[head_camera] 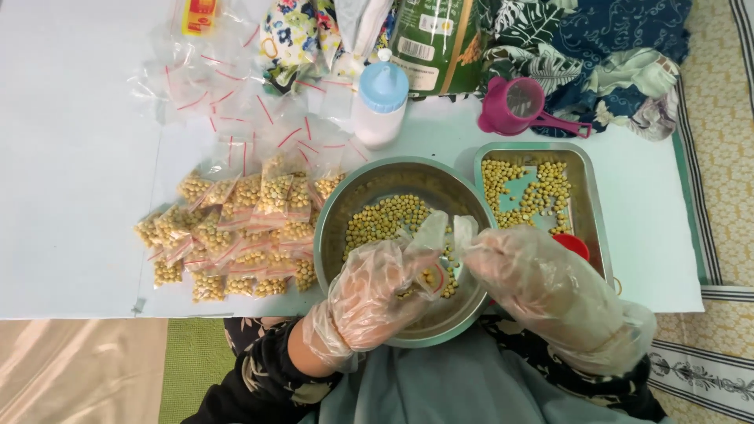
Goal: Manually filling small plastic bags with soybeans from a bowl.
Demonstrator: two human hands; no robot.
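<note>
1. Head view: both hands, in loose clear plastic gloves, work over the round steel bowl [338, 228] of yellow dried peas [385, 216].
2. Left hand [377, 290] is closed around a small clear zip bag [432, 275] partly filled with peas; right hand [542, 283] pinches the bag's open mouth.
3. Filled bags [228, 235] lie heaped left of the bowl; a rectangular steel tray [589, 196] sits right.
4. Risk: slack gloves may slip, tipping the bag and spilling peas beyond the bowl.
</note>
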